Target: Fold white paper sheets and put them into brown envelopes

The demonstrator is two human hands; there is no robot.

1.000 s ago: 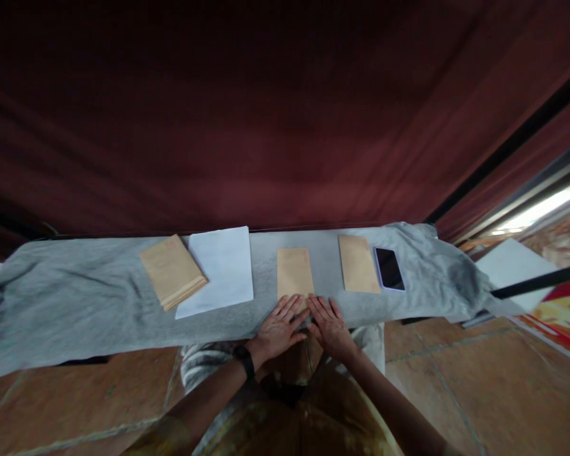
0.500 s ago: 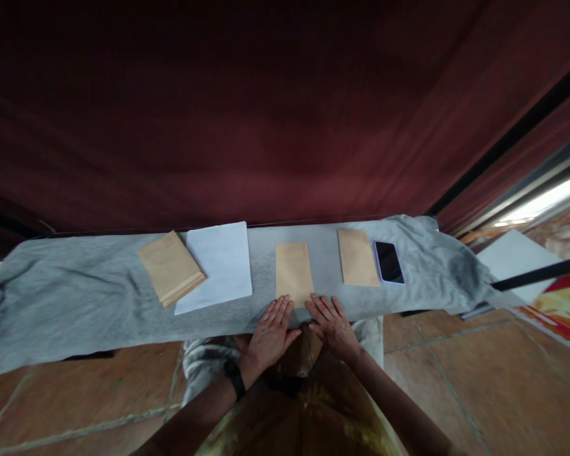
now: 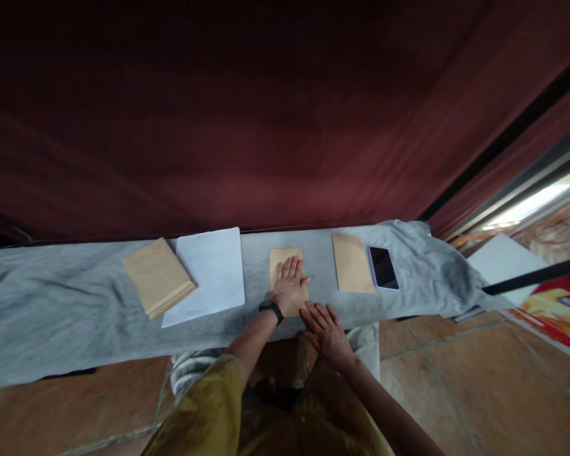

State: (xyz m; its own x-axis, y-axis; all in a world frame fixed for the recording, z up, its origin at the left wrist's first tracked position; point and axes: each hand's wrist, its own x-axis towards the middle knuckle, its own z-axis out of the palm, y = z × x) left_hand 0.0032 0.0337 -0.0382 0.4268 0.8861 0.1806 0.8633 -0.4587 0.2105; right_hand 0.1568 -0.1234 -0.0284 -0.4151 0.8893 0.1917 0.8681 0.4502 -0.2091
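Observation:
A brown paper envelope (image 3: 276,256) lies flat in front of me on the grey cloth (image 3: 320,250). My left hand (image 3: 289,285) rests flat on top of it, fingers stretched toward its far end, covering much of its middle. At the envelope's near right corner is my right hand (image 3: 327,332), fingers spread flat, with the fingertips at the cloth's front edge. Another brown envelope (image 3: 353,266) lies to the right, and a stack of several brown envelopes (image 3: 159,275) sits at the left, partly over white paper (image 3: 209,272).
A phone (image 3: 384,267) with a dark screen lies beside the right envelope. Dark red fabric (image 3: 266,126) hangs behind the narrow cloth-covered surface. A black bar (image 3: 536,274), a white sheet (image 3: 503,259) and a red-and-yellow printed item (image 3: 558,310) are at the far right. Below is tiled floor (image 3: 437,380).
My left hand has moved forward from the envelope's near edge onto its middle. The right hand stays near the near right corner. The whole view has shifted slightly.

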